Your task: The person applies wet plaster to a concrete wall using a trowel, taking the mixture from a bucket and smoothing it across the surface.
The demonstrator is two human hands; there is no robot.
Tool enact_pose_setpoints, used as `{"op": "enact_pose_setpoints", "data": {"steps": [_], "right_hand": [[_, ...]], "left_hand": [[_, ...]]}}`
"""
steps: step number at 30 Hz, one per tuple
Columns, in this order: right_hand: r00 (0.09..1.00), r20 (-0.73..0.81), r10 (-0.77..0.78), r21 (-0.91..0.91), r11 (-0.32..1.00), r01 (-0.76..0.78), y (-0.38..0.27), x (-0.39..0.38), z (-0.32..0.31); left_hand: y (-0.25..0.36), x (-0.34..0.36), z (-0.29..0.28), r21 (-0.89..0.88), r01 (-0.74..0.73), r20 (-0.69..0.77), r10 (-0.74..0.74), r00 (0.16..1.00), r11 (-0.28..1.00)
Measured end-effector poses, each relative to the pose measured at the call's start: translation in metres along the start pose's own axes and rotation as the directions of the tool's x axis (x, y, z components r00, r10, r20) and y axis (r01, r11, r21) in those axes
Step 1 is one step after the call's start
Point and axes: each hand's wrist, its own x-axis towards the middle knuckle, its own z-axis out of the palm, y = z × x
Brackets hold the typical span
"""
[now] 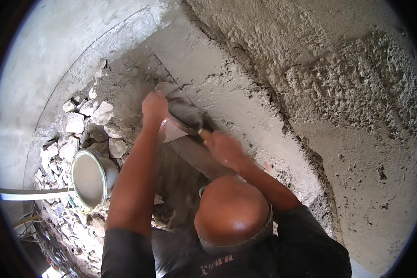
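Observation:
My right hand (225, 149) is closed around the light wooden handle of a trowel (185, 129), whose dark metal part meets a pale piece beside it. My left hand (154, 109) grips that pale, pinkish flat piece (173, 130), which has a pointed lower corner; its exact kind I cannot make out. Just beyond the two hands, a grey rounded shape (183, 104) is smeared by motion. Both hands are over the grey mortar strip (217, 92) where it borders the darker, rough ground. My bare knee (234, 208) is raised below the right hand.
A round bucket (107, 171) of greyish liquid stands left of my left forearm, among broken stones (74, 123). A pale pipe (37, 194) runs to it from the left. A smooth curved wall (28, 92) rises at left, a rough plastered surface (356, 92) at right.

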Motion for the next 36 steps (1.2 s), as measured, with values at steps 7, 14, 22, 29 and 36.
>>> {"op": "enact_pose_setpoints", "data": {"steps": [7,14,22,29,36], "right_hand": [[0.974,-0.148,0.174,0.527,0.847,-0.072,0.137,-0.168,-0.049],[0.540,0.103,0.835,0.700,0.325,-0.636,0.121,-0.154,-0.099],[0.664,0.101,0.741,0.741,0.390,-0.547,0.153,-0.066,-0.098],[0.781,0.035,0.623,0.571,0.629,-0.528,0.146,0.060,-0.092],[0.960,-0.129,-0.251,-0.384,0.905,0.185,0.068,0.047,-0.046]], "left_hand": [[0.000,0.003,0.001,-0.050,0.061,0.003,-0.060,0.998,0.997],[-0.009,0.025,-0.002,0.016,0.082,0.011,-0.082,0.997,0.997],[-0.002,0.033,0.008,0.027,0.106,-0.007,-0.106,0.994,0.994],[-0.008,0.046,-0.002,0.015,0.175,0.035,-0.176,0.984,0.984],[-0.029,0.064,0.004,0.081,0.171,0.044,-0.175,0.984,0.982]]}}
